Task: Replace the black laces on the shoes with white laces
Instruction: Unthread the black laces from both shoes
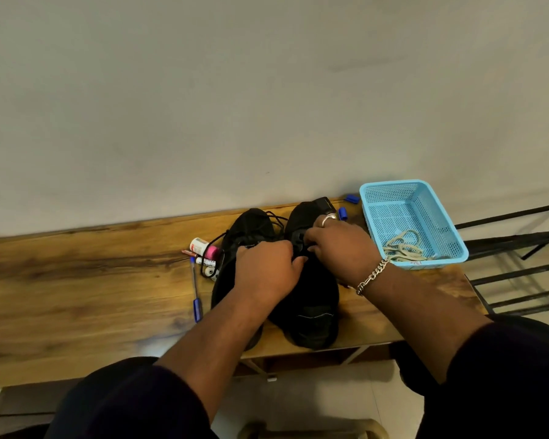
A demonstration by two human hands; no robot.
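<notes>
Both hands together over the right-hand black fabric shoe (pixel 311 299), left hand (pixel 267 270) and right hand (pixel 339 248) pinching at its black lace — pale white laces (pixel 403 248) heaped in the blue mesh plastic basket (pixel 374 198), rightward, nearer the right hand.

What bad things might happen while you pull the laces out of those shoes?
1. A loose black lace loops around the small bottles beside the left shoe; tugging it might knock them over or drag them.
2. The pen lies close to that shoe and could get pushed off the table.
3. Both hands, left and right, crowd the right shoe, whose near end sits at the table edge, so a hard pull might slide it off.
</notes>
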